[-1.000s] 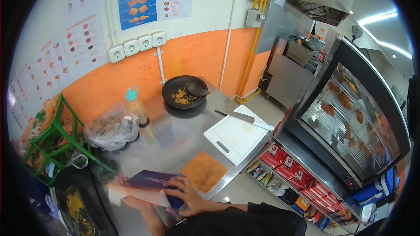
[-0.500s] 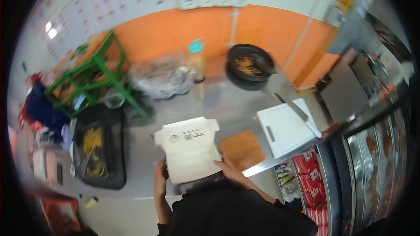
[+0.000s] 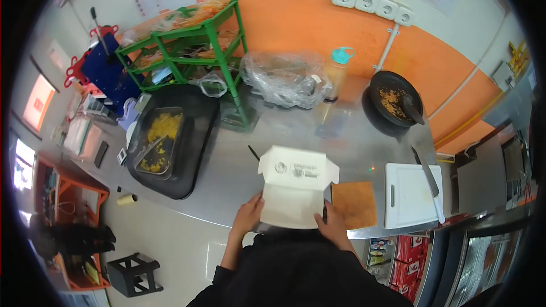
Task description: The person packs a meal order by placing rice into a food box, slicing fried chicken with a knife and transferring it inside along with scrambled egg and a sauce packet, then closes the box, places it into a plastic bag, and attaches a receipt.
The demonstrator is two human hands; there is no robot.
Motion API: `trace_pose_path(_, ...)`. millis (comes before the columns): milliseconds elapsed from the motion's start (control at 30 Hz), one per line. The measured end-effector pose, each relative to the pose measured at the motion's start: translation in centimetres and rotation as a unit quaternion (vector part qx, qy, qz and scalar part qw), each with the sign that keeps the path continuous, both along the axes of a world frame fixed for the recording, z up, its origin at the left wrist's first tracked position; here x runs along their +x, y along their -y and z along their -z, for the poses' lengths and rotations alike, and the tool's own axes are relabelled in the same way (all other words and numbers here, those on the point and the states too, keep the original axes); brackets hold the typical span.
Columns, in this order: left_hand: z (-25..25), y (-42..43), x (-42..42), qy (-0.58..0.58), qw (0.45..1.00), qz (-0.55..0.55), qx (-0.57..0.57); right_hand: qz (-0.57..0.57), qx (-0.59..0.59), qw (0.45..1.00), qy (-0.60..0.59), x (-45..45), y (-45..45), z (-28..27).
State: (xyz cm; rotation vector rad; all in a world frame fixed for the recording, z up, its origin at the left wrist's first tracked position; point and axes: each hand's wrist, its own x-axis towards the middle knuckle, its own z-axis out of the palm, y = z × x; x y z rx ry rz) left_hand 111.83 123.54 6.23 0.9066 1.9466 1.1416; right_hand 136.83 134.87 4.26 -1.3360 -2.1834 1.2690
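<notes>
An opened paper food box (image 3: 292, 207), cream inside, has its lid raised at the back with dark print on it. My left hand (image 3: 249, 214) grips the box's left side, fingers bent around the edge. At the right side my right hand (image 3: 333, 224) holds it, thumb at the front rim and fingers partly hidden. Nothing lies inside the box. Right beside it is a brown square board (image 3: 355, 204) on the steel table (image 3: 227, 179).
A white cutting board (image 3: 401, 204) with a knife (image 3: 429, 176) is at the right. Further back stand a stone mortar (image 3: 375, 105), a bottle (image 3: 335, 77), a plastic bag (image 3: 281, 82) and a green rack (image 3: 219, 51). A black tray (image 3: 196, 153) bears a container of yellow food (image 3: 165, 128).
My view has turned to the left, so the scene sits further right in the frame and looks sharper. Both hands still hold the opened box.
</notes>
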Motion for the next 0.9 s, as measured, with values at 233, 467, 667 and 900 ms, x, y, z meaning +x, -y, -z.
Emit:
trace_pose_path(233,1.7,-0.3,1.2,-0.099,0.990,0.039,-0.089,0.022,0.057,0.997,0.044,0.9,0.2,0.7)
trace_pose_path(467,1.4,-0.8,1.1,-0.041,0.997,-0.010,-0.059,0.102,0.058,0.990,0.074,2.1,0.3,-0.7)
trace_pose_path(667,0.2,-0.4,2.5,-0.170,0.969,-0.116,0.138,0.285,0.037,0.940,0.183,8.4,4.0,-1.8)
trace_pose_path(900,-3.0,-3.4,10.9,-0.017,0.948,0.261,0.181,0.394,-0.187,0.846,0.307,24.7,25.6,18.9)
